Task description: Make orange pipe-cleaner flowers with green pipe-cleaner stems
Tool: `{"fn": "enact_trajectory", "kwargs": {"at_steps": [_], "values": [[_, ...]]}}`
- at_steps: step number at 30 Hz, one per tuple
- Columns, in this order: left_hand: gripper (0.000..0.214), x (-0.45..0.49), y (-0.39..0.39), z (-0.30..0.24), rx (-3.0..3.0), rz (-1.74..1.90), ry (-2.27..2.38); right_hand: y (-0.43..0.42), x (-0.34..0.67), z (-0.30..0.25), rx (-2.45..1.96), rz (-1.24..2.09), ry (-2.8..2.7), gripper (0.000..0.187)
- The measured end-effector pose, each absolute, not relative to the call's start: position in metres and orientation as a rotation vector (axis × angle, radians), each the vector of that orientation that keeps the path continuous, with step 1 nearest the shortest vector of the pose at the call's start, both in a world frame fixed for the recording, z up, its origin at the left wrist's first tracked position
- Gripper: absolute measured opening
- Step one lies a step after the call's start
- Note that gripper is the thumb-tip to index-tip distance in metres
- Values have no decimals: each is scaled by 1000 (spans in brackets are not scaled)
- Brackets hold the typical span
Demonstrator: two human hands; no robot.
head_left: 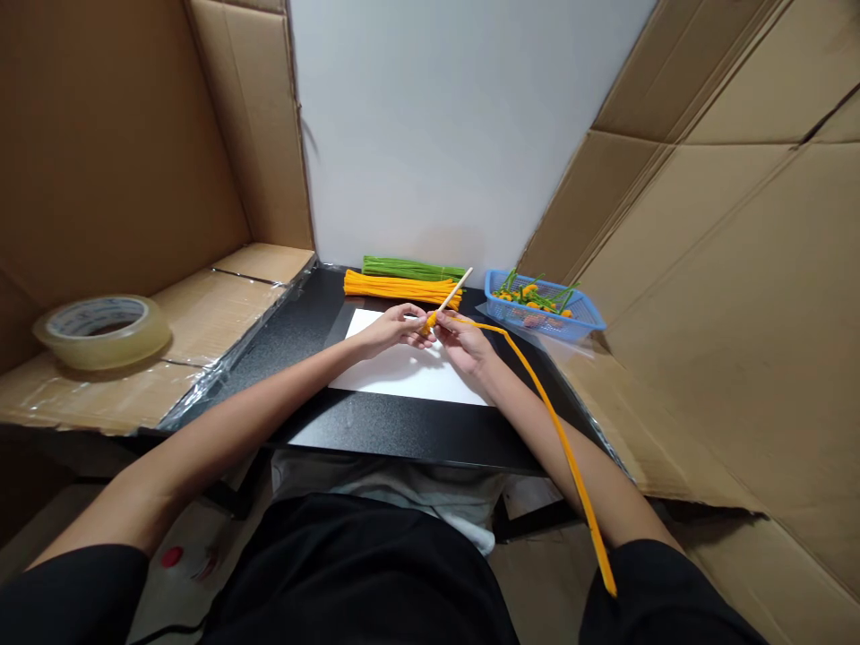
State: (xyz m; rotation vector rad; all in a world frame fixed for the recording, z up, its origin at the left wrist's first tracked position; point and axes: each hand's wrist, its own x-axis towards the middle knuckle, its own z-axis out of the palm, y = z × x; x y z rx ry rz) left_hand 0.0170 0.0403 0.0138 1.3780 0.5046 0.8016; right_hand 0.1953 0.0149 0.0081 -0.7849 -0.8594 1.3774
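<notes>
My left hand [390,328] and my right hand [463,344] meet above a white sheet [409,372] on the black table [376,425]. Both pinch a thin wooden stick [455,290] that points up and to the right. An orange pipe cleaner [561,443] is coiled round the stick's lower end between my fingers. Its long free end trails back over my right forearm to my right knee.
Bundles of orange pipe cleaners [396,288] and green pipe cleaners [409,267] lie at the table's back. A blue basket [578,322] with small orange and green pieces stands at the back right. A roll of clear tape [100,330] rests on the cardboard ledge at left. Cardboard walls enclose both sides.
</notes>
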Motion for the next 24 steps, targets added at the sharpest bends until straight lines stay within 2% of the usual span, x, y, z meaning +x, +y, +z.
{"fn": "enact_trajectory", "kwargs": {"at_steps": [5, 10, 14, 24], "values": [[48, 15, 36, 14, 1981, 1073, 875, 16, 195, 8, -833, 1289, -738, 18], [22, 15, 27, 12, 2594, 1056, 1169, 11, 190, 8, -822, 1262, -733, 18], [21, 20, 23, 11, 2657, 999, 1312, 7, 183, 8, -798, 1248, -749, 21], [33, 19, 22, 11, 2585, 1009, 1350, 3, 177, 6, -789, 1278, -766, 23]]}}
